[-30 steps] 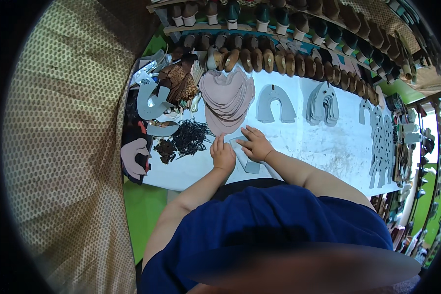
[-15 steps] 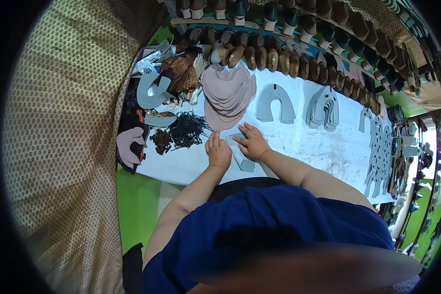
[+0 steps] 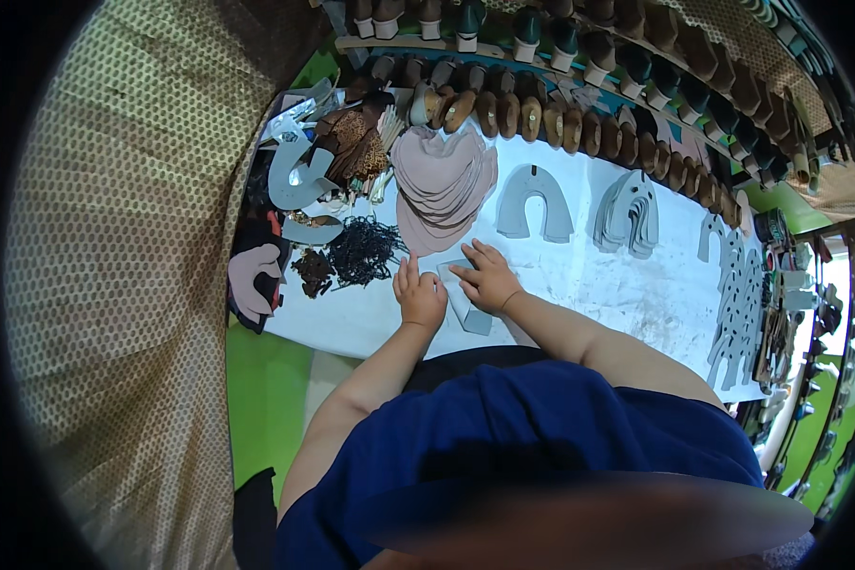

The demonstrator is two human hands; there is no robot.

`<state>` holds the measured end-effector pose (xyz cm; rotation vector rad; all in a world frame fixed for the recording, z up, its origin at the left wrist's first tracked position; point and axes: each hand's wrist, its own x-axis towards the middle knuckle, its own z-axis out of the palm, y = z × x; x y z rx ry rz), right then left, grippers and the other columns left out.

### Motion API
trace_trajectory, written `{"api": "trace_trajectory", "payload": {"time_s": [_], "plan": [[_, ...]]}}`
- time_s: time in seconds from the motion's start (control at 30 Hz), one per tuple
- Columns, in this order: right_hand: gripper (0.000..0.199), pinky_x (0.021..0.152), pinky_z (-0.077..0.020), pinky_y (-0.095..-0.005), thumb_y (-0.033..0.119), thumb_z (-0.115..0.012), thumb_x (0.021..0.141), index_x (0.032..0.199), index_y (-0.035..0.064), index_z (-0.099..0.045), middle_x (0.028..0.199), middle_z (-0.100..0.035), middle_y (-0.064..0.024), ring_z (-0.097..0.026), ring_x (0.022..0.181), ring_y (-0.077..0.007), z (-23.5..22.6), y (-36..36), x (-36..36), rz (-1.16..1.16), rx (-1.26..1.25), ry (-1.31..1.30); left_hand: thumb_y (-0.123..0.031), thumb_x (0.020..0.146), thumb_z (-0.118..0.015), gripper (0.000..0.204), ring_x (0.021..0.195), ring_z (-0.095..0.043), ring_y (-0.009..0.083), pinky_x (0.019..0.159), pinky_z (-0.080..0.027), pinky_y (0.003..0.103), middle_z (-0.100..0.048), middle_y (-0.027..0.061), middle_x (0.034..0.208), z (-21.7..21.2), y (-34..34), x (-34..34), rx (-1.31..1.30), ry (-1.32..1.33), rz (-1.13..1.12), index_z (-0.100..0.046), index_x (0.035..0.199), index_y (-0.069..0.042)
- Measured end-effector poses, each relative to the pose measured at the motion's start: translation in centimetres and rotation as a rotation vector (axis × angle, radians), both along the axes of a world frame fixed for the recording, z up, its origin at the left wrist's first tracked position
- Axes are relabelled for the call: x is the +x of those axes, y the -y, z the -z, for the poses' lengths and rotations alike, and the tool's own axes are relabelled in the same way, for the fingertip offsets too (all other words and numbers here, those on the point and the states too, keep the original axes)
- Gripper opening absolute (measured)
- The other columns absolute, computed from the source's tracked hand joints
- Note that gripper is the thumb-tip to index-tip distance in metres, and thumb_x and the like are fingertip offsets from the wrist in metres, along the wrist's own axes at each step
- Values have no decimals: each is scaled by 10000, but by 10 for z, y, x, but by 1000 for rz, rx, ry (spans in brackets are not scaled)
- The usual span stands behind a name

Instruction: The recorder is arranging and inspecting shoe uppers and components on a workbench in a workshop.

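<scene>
At the near edge of the white counter (image 3: 636,294), a grey piece (image 3: 475,320) beneath the right hand (image 3: 491,282), palm down, fingers spread, nothing grasped; just beside, the left hand (image 3: 422,301), fingers extended, contact with the piece unclear; beyond, tangled black strips (image 3: 366,252), a grey arch (image 3: 534,180), stacked pink pieces (image 3: 444,185); farthest, shoe lasts (image 3: 530,121).

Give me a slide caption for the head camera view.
Right hand on a grey cut piece, left hand beside it, near stacked pink shoe-upper pieces.
</scene>
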<state>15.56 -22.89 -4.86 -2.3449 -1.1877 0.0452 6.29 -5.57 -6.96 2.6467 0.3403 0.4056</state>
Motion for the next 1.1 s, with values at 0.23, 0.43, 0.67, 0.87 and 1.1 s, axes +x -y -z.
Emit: {"api": "trace_trajectory", "payload": {"time_s": [0.23, 0.43, 0.67, 0.87, 1.1], "plan": [[399, 1164, -286, -509, 251, -646, 869, 1268, 241, -667, 1467, -469, -156, -353, 1410, -374, -1, -2, 1, -1, 10, -9, -134, 817, -620, 83, 1394, -335, 414, 1135, -232, 533, -407, 208, 1510, 15, -7, 1, 48, -8, 19, -619, 868, -69], [397, 1159, -294, -509, 247, -655, 859, 1256, 238, -673, 1458, -478, -159, -361, 1404, -374, -1, 0, 1, 9, 15, -11, -162, 811, -625, 99, 1403, -311, 448, 1142, -205, 554, -391, 231, 1519, 0, -1, 0, -28, 45, 8, -619, 867, -81], [395, 1153, -303, -510, 246, -656, 855, 1249, 238, -679, 1453, -485, -157, -371, 1397, -375, -1, -2, 0, 7, 25, -1, -170, 807, -631, 85, 1413, -301, 454, 1144, -194, 573, -402, 230, 1514, 1, 0, 1, 2, 26, -34, -627, 832, -89], [388, 1144, -311, -514, 240, -657, 851, 1238, 238, -688, 1448, -489, -160, -378, 1391, -378, -1, -2, 0, 9, 34, 2, -137, 789, -623, 74, 1380, -360, 427, 1136, -228, 550, -451, 192, 1481, 5, -3, 4, 27, 7, -5, -625, 824, -72], [392, 1145, -309, -516, 245, -656, 852, 1243, 239, -685, 1447, -489, -159, -371, 1395, -379, -1, -2, 1, 4, 29, 7, -152, 788, -616, 90, 1394, -328, 441, 1139, -213, 556, -433, 215, 1486, -2, 0, 3, -14, 44, -7, -611, 836, -76]]}}
